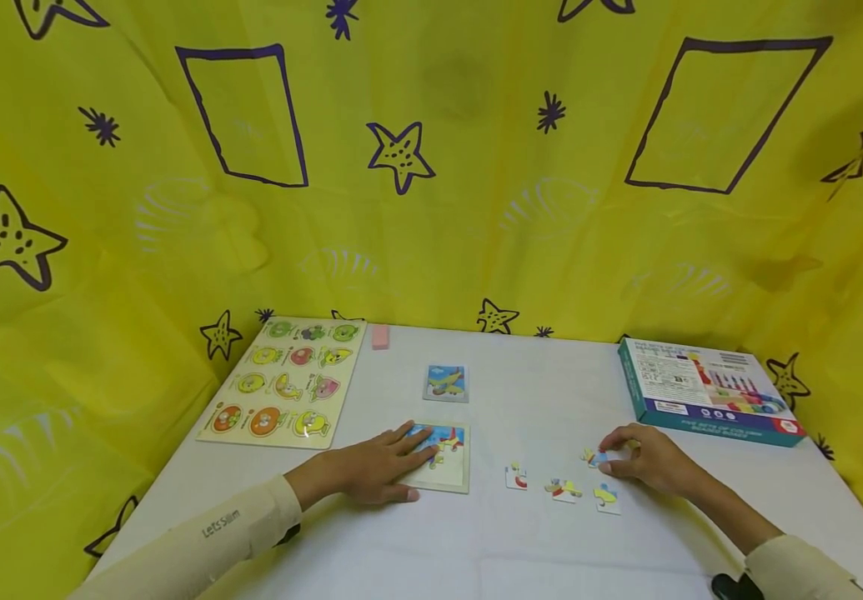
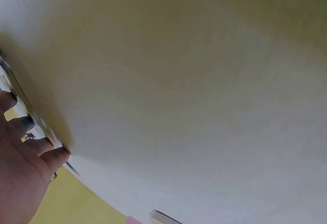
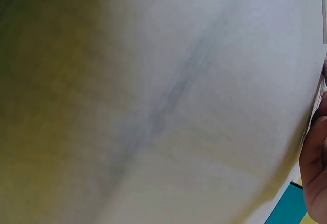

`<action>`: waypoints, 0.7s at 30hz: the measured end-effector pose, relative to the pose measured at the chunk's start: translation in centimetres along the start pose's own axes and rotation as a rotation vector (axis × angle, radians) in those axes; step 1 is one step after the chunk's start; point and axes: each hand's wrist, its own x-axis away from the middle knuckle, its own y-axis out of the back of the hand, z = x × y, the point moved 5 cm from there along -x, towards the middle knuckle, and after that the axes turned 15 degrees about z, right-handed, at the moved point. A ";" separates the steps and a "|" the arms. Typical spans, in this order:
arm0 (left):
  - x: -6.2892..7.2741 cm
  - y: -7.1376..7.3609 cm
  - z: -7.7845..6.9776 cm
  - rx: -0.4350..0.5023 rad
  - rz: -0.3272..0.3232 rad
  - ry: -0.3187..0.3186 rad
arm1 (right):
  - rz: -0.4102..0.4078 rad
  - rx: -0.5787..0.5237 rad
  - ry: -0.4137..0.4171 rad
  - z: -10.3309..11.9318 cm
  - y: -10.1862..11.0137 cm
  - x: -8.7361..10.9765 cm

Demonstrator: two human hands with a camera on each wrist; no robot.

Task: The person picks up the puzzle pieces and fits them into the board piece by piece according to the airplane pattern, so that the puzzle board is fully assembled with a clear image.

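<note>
My left hand (image 1: 380, 462) rests with spread fingers on a small jigsaw tray (image 1: 452, 478), covering its left part. Blue and red picture pieces show in the tray's upper part. In the left wrist view, the left hand's fingertips (image 2: 60, 155) lie along the tray's edge. To the right, my right hand (image 1: 652, 460) pinches a jigsaw piece (image 1: 591, 457) between thumb and index finger, close over the table. Three loose pieces lie nearby: one with red (image 1: 517, 477), one yellow and red (image 1: 564, 489), one yellow and blue (image 1: 607, 498). In the right wrist view, the right hand (image 3: 314, 168) is partly cut off.
Behind the tray lies a small airplane picture (image 1: 446, 383). A wooden fruit board (image 1: 273, 383) occupies the left side, with a pink block (image 1: 380, 337) near its far corner. A flat teal-edged box (image 1: 709, 390) lies at the back right. Yellow patterned cloth (image 1: 461, 233) encloses the white table.
</note>
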 end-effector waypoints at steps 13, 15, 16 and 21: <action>0.1 0.2 -0.1 0.000 0.005 -0.001 | 0.074 -0.219 0.077 0.3 -0.7 -0.1; 0.1 0.2 -0.1 -0.001 0.007 0.002 | 0.095 -0.244 0.106 0.5 -0.8 0.0; 0.1 0.2 -0.1 -0.002 0.006 0.002 | 0.102 -0.242 0.119 0.6 -0.9 0.0; 0.1 0.2 -0.2 -0.001 0.006 -0.002 | 0.124 -0.220 0.145 0.7 -1.2 0.0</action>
